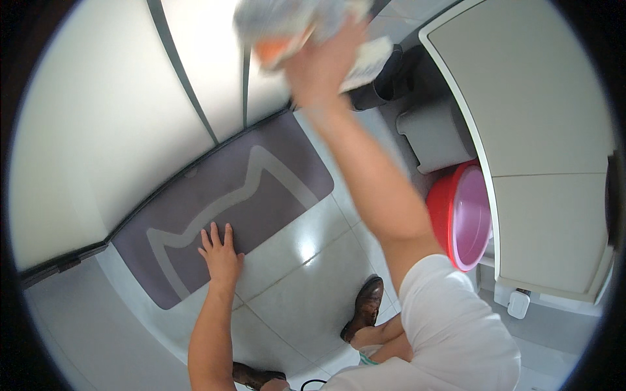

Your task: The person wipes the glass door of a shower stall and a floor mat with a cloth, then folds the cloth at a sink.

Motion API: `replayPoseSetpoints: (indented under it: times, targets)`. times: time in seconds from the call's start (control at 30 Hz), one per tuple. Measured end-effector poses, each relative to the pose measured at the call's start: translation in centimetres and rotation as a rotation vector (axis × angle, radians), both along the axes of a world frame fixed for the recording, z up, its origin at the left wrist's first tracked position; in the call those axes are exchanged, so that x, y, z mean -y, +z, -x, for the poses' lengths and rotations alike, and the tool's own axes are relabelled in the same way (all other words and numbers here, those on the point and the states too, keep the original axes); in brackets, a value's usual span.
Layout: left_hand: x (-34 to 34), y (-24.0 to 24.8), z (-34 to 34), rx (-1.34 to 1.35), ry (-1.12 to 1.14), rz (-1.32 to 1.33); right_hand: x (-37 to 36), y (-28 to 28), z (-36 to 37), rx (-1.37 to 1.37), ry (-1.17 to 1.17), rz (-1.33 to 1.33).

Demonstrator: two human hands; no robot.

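My left hand [222, 256] is open, its fingers spread over the front edge of a dark grey floor mat [225, 176] with a pale zigzag outline. Whether the fingertips touch the mat, I cannot tell. At the top of the view my right hand [326, 65] reaches far forward, blurred by motion. It is closed round a crumpled bundle [277, 23] of white and grey with an orange patch. The blur hides whether this is cloth or packaging. A pale flap [368, 64] shows on the far side of the hand.
Frosted panels [98, 130] rise along the mat's far edge. At the right, a red basin [442, 205] with a lilac basin [473, 218] stands partly below a white cabinet [541, 98]. Beyond them are a grey plastic stool or bin [437, 133] and black boots [385, 85]. Brown shoes [366, 303] are on my feet.
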State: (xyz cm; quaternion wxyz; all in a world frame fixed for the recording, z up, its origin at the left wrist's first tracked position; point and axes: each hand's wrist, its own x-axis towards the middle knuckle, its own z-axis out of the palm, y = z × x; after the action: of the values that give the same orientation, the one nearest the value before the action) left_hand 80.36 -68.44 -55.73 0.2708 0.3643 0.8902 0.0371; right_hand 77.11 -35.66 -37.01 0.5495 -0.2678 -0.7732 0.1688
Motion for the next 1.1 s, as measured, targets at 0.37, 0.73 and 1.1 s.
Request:
replayPoseSetpoints:
  times: [0.37, 0.73, 1.1]
  targets:
    - [-0.4, 0.1, -0.3, 0.061, 0.025, 0.031, -1.5, -1.4, -1.9, -0.083, 0.087, 0.057]
    - [-0.2, -0.3, 0.1, 0.049, 0.008, -0.033, -4.8, 3.7, -1.4, -0.044, 0.026, -0.31]
    - [-0.6, -0.9, -1.0, 0.072, 0.001, -0.02, -8.3, 27.4, -4.3, -0.022, -0.087, -0.544]
